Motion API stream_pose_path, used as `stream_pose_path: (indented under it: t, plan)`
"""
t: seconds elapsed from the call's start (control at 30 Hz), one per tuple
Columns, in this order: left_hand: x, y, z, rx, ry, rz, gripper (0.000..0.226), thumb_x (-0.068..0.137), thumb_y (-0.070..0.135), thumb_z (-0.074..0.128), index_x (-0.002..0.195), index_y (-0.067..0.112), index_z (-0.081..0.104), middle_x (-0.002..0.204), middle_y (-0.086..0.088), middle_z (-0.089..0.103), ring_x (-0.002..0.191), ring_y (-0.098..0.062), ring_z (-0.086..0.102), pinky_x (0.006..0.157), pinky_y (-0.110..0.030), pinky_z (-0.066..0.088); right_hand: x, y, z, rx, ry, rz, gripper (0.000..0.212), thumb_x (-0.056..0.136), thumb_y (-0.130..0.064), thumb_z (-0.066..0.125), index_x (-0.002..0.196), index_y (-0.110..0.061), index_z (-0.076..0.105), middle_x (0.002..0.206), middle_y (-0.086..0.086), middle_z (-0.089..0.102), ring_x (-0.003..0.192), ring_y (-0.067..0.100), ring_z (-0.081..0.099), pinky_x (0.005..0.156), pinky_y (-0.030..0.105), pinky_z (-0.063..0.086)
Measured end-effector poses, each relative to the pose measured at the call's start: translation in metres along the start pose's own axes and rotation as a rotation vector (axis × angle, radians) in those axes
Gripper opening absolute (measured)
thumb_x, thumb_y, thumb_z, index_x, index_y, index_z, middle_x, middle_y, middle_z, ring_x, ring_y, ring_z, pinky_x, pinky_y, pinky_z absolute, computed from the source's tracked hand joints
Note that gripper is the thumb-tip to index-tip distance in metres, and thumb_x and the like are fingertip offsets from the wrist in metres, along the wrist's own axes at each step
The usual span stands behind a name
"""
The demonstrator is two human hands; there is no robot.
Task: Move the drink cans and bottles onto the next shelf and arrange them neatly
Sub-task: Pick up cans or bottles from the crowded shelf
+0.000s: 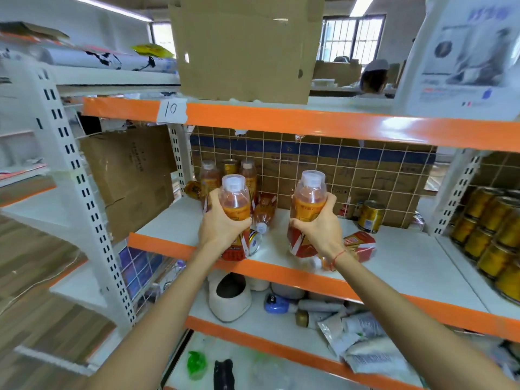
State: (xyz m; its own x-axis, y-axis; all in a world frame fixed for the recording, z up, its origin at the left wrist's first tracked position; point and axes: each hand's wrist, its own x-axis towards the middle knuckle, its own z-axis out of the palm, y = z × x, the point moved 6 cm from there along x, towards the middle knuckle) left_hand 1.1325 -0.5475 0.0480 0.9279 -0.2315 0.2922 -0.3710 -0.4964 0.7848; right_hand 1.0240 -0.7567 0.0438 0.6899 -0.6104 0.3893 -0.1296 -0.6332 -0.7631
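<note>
Gripping one bottle in each hand, I have both lifted just in front of the middle shelf (394,249). In the head view, my left hand (219,226) wraps its fingers round the left bottle (235,198), thumb across the label, the cap standing upright at 12 o'clock from the knuckles. My right hand (320,223) curls the same way round the right bottle (309,198), also upright. The two are well apart, side by side.

Behind the left bottle, at about 11 o'clock, stand two more bottles (209,175) and a can (229,166) against the wire back. Just beside my left hand, at 3 o'clock, a bottle lies tipped (264,212), and a can on its side (254,242) lies below it. Off at 3 o'clock from my right hand stands a gold can (371,216), with a red pack (361,244) lying near my wrist.

At the far right, at 4 o'clock, the neighbouring shelf (461,266) already carries rows of gold cans (489,229). I judge this is the carry step: both bottles are picked and not yet placed. Next I would need to swing right past the upright post (455,192), keep both bottles vertical, and set them down beside those rows without knocking them. Several drinks are left to shift, so I reckon the job is early.
</note>
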Motion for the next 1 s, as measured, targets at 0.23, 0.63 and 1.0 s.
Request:
stream_pose_path:
  t: [0.23, 0.63, 1.0]
  plan:
    - [-0.054, -0.003, 0.021, -0.083, -0.118, 0.027, 0.089, 0.069, 0.03, 0.079, 0.138, 0.029, 0.023, 0.127, -0.008, 0.055, 0.11, -0.031, 0.055, 0.083, -0.036, 0.045, -0.074, 0.023, -0.039, -0.02, 0.093, 0.093, 0.08, 0.071, -0.033, 0.079, 0.129, -0.019, 0.027, 0.116, 0.006, 0.056, 0.1, 0.028, 0.06, 0.082, 0.041, 0.053]
    - [-0.144, 0.059, 0.117, -0.131, -0.418, 0.117, 0.085, 0.072, 0.03, 0.078, 0.137, 0.023, 0.026, 0.12, -0.01, 0.06, 0.103, -0.031, 0.058, 0.076, -0.032, 0.044, -0.18, 0.101, -0.171, -0.12, 0.3, 0.291, 0.081, 0.067, -0.032, 0.082, 0.126, -0.025, 0.027, 0.113, 0.005, 0.06, 0.098, 0.029, 0.062, 0.08, 0.041, 0.053]
    - [-0.278, 0.23, 0.254, -0.275, -0.626, 0.327, 0.081, 0.069, 0.032, 0.08, 0.133, 0.025, 0.03, 0.117, -0.01, 0.062, 0.101, -0.031, 0.06, 0.079, -0.034, 0.047, -0.266, 0.178, -0.387, -0.216, 0.53, 0.399, 0.082, 0.067, -0.027, 0.083, 0.128, -0.02, 0.029, 0.115, 0.008, 0.061, 0.102, 0.03, 0.06, 0.074, 0.033, 0.046]
